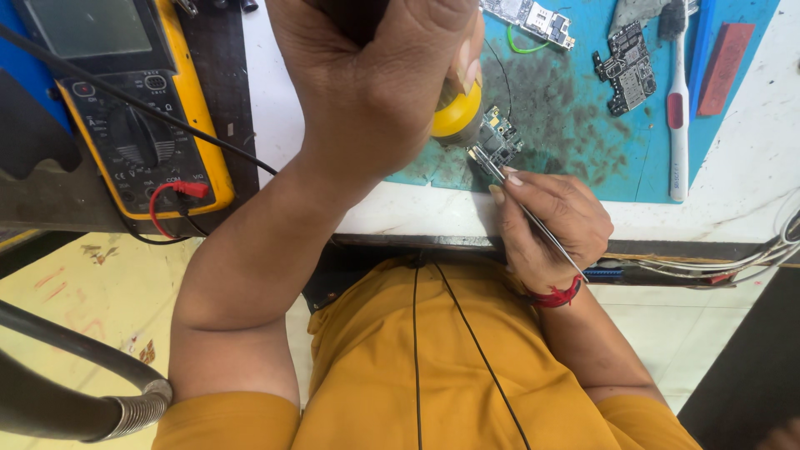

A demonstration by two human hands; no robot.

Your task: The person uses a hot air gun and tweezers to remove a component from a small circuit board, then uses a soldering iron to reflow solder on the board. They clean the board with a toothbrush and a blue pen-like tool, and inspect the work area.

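Left hand (375, 83) closed around a yellow-tipped tool (457, 112), tip down over a small circuit board (500, 137). The board lies on the teal mat (575, 142) near its front edge. Right hand (550, 221) pinches metal tweezers (508, 187) — points touching the board's near corner. Yellow multimeter (137, 108) well to the left; a second board (629, 71) and a white toothbrush (679, 108) lie further right on the mat.

Grey rect. screen (83, 25) on yellow multimeter (200, 108), top left; no pkgs, labels or signs.
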